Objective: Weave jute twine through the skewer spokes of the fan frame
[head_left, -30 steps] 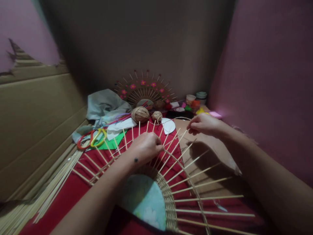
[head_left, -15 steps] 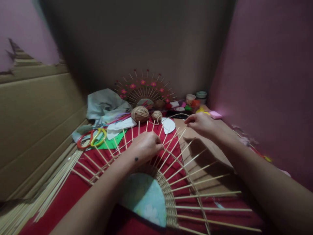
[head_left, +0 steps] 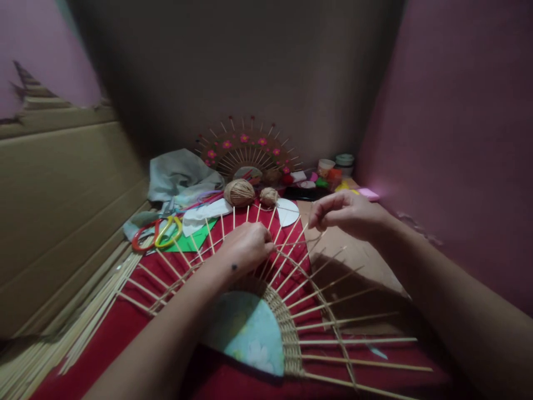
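Observation:
A half-round piece with a pale blue painted centre (head_left: pixel 250 333) and a woven twine band (head_left: pixel 287 319) lies in front of me, with thin sticks (head_left: pixel 358 341) fanning out from it. An outer line of twine (head_left: pixel 333 319) runs across the sticks in an arc. My left hand (head_left: pixel 249 244) is closed at the top of the fan, pinching a stick and the twine there. To its right, my right hand (head_left: pixel 339 214) is raised over the stick tips, thumb and fingers pinched on twine that stretches between both hands.
Twine balls (head_left: pixel 239 193) sit behind the fan, near a white disc (head_left: pixel 288 213). Scissors with red and yellow handles (head_left: pixel 169 232) lie on green paper (head_left: pixel 195 239) at left, beside a bundle of sticks (head_left: pixel 89 311). A flowered fan (head_left: pixel 245 147) stands at the back.
My right hand has moved slightly down and left, and the twine loop behind it has drawn lower across the sticks. The fan has turned or tilted slightly. My left hand stays nearly in place.

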### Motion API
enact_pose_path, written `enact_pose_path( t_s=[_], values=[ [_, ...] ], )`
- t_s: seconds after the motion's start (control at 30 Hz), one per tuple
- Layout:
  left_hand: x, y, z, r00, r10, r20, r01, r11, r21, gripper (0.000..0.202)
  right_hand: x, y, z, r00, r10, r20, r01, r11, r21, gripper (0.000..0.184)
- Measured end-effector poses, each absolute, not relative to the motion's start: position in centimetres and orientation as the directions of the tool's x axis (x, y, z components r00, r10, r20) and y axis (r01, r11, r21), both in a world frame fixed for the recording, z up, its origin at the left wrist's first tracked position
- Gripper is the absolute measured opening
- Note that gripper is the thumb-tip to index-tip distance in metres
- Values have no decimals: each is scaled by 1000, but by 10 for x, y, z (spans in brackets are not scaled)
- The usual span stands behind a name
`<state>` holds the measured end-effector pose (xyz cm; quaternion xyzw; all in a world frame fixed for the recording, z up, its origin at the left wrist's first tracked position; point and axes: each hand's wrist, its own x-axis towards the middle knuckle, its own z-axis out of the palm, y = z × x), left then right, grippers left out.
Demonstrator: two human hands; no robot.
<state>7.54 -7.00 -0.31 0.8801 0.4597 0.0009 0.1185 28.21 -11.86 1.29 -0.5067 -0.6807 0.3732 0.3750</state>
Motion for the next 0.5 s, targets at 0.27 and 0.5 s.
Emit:
enact_pose_path(
  t_s=[0.27,0.5],
  values=[
    [67,-59,-5,538,840,-68,838,-524,156,24,272,-117,26,-3,994,-106,953,-30,-301,23],
    [64,-61,0,544,838,-41,830,-530,174,25,279,-112,19,31,995,-91,971,-52,-234,21]
  ],
)
